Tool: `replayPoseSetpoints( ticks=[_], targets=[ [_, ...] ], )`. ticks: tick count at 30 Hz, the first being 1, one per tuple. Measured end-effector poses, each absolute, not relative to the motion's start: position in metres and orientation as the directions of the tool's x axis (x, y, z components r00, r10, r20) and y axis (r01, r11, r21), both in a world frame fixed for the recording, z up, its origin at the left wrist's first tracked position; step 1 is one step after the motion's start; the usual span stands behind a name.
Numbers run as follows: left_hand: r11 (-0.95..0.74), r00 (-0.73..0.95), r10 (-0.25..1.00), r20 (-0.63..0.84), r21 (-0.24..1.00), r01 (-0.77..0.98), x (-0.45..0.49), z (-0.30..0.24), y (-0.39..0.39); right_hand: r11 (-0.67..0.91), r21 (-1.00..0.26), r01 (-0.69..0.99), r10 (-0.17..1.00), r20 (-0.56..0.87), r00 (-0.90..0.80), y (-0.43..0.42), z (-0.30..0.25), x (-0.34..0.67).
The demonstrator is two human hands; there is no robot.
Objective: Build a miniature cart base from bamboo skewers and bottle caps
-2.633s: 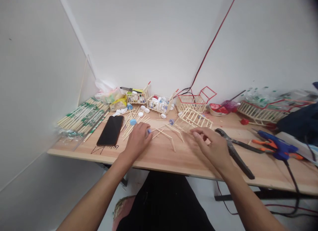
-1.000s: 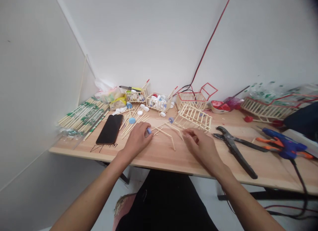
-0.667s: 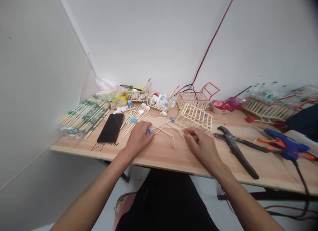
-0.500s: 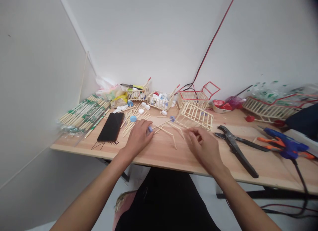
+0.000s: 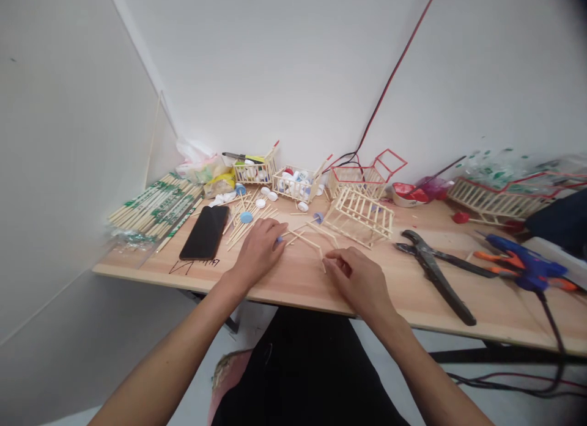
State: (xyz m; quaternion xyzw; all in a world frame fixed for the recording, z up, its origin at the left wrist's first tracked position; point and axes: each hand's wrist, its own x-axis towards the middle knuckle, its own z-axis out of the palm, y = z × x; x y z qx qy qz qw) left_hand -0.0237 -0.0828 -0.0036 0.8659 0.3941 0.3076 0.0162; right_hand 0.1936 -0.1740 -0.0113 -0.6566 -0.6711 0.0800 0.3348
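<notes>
On the tabletop (image 5: pixel 293 282), a stick frame (image 5: pixel 308 241) is laid between the left hand (image 5: pixel 257 253) and the right hand (image 5: pixel 358 280). A phone (image 5: pixel 204 232) is placed left of the left hand, with stick bundles (image 5: pixel 153 206) further left. A crate (image 5: pixel 360 217) is set behind the right hand. Pliers (image 5: pixel 435 274) and, beyond them, a glue gun (image 5: pixel 523 264) are laid to its right.

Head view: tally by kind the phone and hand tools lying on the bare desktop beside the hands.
black phone: 1
black pliers: 1
blue glue gun: 1
Total: 3
</notes>
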Motion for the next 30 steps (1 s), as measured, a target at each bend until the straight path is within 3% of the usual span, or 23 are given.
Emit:
replayPoseSetpoints(
  ticks=[5, 11, 14, 30],
  targets=[
    [-0.672, 0.485, 0.71, 0.511, 0.286, 0.683, -0.024, -0.005, -0.083, 0.151, -0.57, 0.808, 0.925, 0.37, 0.088, -0.174, -0.01, 0.195],
    [-0.688, 0.51, 0.699, 0.502, 0.277, 0.671, -0.024, -0.005, -0.082, 0.132, -0.575, 0.807, 0.853, 0.481, 0.203, -0.171, -0.006, 0.208],
    [-0.699, 0.522, 0.692, 0.5, 0.281, 0.657, -0.024, -0.006, -0.081, 0.172, -0.553, 0.815, 0.842, 0.512, 0.17, -0.169, -0.008, 0.212],
    [-0.703, 0.523, 0.684, 0.509, 0.267, 0.659, -0.024, -0.009, -0.078, 0.214, -0.535, 0.817, 0.868, 0.489, 0.093, -0.166, -0.017, 0.213]
  ],
)
